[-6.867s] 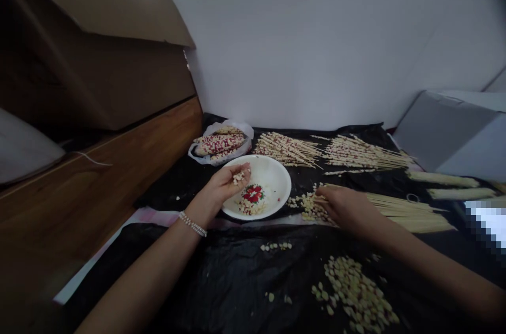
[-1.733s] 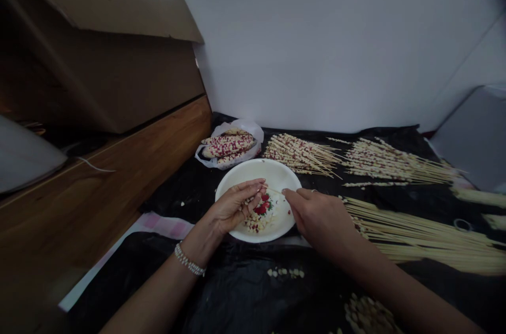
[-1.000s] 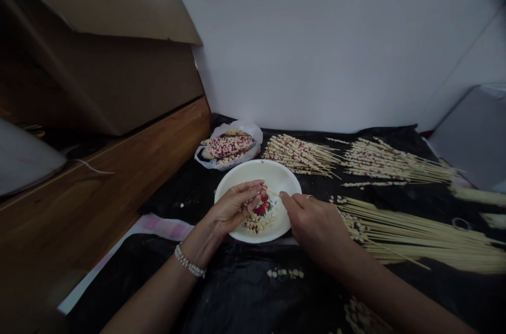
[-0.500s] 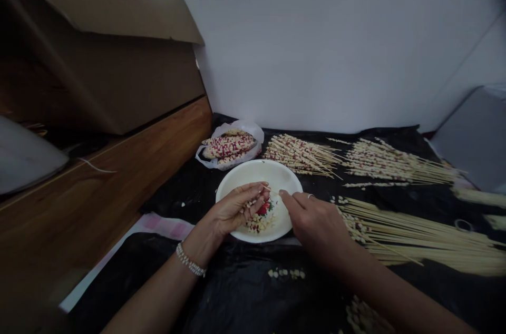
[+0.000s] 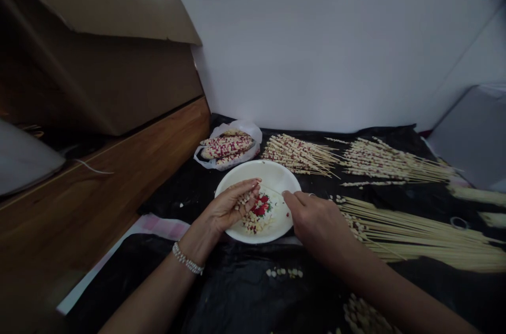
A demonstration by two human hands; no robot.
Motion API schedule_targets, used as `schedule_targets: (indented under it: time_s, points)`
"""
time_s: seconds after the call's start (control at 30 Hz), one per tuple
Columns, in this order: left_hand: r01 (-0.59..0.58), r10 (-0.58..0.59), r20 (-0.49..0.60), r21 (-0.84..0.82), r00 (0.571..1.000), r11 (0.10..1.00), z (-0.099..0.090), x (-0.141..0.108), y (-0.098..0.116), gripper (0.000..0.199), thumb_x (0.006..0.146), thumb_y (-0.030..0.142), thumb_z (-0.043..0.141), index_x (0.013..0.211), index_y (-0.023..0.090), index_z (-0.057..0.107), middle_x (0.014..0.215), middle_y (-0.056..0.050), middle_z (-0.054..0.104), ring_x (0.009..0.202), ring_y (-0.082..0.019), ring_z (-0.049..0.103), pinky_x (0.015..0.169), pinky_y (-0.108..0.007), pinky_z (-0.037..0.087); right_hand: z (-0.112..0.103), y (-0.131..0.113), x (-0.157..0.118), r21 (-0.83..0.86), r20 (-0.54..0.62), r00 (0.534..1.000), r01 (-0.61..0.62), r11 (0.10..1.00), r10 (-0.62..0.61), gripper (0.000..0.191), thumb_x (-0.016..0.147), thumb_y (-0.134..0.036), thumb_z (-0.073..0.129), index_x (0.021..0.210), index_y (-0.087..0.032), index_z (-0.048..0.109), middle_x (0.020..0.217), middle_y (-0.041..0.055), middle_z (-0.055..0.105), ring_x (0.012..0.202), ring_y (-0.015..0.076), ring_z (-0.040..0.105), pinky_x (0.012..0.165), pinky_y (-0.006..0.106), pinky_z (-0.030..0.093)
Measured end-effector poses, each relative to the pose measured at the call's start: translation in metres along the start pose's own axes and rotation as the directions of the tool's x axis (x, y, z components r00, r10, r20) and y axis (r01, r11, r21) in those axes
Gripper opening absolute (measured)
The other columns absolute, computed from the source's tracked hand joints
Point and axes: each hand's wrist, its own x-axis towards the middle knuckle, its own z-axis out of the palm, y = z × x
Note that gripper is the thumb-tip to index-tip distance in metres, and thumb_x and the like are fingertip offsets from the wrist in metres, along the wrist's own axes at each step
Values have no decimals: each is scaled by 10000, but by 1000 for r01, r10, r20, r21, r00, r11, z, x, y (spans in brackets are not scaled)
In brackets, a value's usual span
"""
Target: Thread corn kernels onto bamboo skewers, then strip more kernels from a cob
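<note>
Head cam is all there is here, looking down at someone's two hands over a white plate (image 5: 272, 169) with a red flower print in the middle. The left hand (image 5: 227, 206) is half curled, palm up, cradling a little bunch of pale corn kernels (image 5: 245, 199) against the fingers. The right hand (image 5: 316, 226) is pinched nearly closed, thumb and first finger on a thin bamboo skewer (image 5: 272, 189). That skewer is the bit to watch: its long axis runs up and to the left across the plate, from the right-hand pinch over to the left fingertips. Its point sits right by the kernels, and I can't tell if it's actually in one. More kernels (image 5: 255, 223) are heaped on the plate under the hands.

Off to the right lies a big bundle of bare skewers (image 5: 419, 242). Past the plate are loaded skewers (image 5: 298, 155) and a plastic bag (image 5: 207, 157) of speckled red-and-white corn cobs (image 5: 226, 147). Loose kernels (image 5: 282, 273) dot the black plastic sheet (image 5: 233, 292). No brands or readable writing anywhere.
</note>
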Motion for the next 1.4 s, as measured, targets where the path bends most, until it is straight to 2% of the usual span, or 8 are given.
schedule_targets:
  time_s: [0.23, 0.37, 0.5, 0.63, 0.77, 0.93, 1.13, 1.4]
  points:
    - [39, -53, 119, 116, 991, 992, 7, -2, -13, 164, 721, 26, 686, 829, 149, 694, 790, -36, 707, 732, -109, 656, 648, -159, 535, 9, -2, -1, 21, -41, 999, 29, 999, -29, 223, 789, -24, 446, 907, -162, 574, 741, 30, 611, 611, 161, 558, 537, 290, 294]
    - [55, -49, 118, -47, 992, 997, 10, -1, -17, 184, 796, 89, 616, 974, 101, 661, 946, -95, 703, 893, -155, 667, 820, -237, 544, 5, 1, 2, -12, 53, 998, -28, 1000, 28, 242, 805, -25, 444, 946, -169, 578, 786, 35, 625, 650, 161, 578, 549, 288, 307]
    - [112, -79, 172, -192, 982, 975, 2, 2, -12, 509, 711, -37, 458, 1214, 18, 513, 1141, -188, 639, 1106, -249, 604, 950, -363, 498, -1, 3, 5, -21, 124, 988, -87, 996, 89, 216, 830, -70, 459, 967, -179, 585, 806, 41, 631, 694, 167, 594, 557, 283, 313]
    - [110, -68, 264, -150, 962, 983, -8, 5, -14, 843, 530, -165, 328, 1317, 115, 442, 1241, -126, 611, 1164, -208, 570, 1013, -361, 449, -2, 4, 5, 0, 131, 988, -87, 996, 87, 242, 814, -60, 453, 972, -181, 591, 805, 37, 636, 683, 160, 584, 545, 278, 298]
    - [102, -73, 216, -130, 974, 986, -6, 6, -17, 568, 716, -132, 425, 1234, 81, 515, 1187, -145, 642, 1152, -203, 580, 989, -294, 466, -3, 4, 4, 9, 149, 985, -88, 996, 86, 243, 816, -57, 451, 973, -173, 596, 806, 36, 631, 687, 163, 586, 548, 282, 289]
    - [130, -100, 156, -194, 983, 972, 2, 3, -13, 341, 884, 129, 476, 1211, 39, 514, 1121, -186, 666, 1142, -244, 586, 953, -342, 495, -7, 5, 5, 5, 156, 982, -112, 994, 110, 201, 851, -107, 465, 988, -180, 592, 818, 34, 627, 703, 172, 590, 540, 287, 272]
    - [144, -105, 198, -193, 974, 971, 0, 1, -11, 426, 838, 56, 410, 1245, -55, 467, 1102, -245, 656, 1159, -288, 567, 978, -392, 468, -13, 6, 8, -9, 207, 972, -111, 994, 110, 174, 853, -112, 457, 945, -182, 587, 819, 35, 622, 689, 167, 575, 534, 294, 261]
    - [72, -61, 241, -37, 969, 997, -1, -3, -15, 494, 733, -124, 419, 1171, 53, 563, 1121, -140, 679, 1158, -198, 574, 1006, -270, 441, -25, 9, 8, -28, 267, 962, -59, 998, 64, 190, 817, -84, 471, 926, -189, 585, 817, 28, 628, 694, 167, 581, 530, 299, 245]
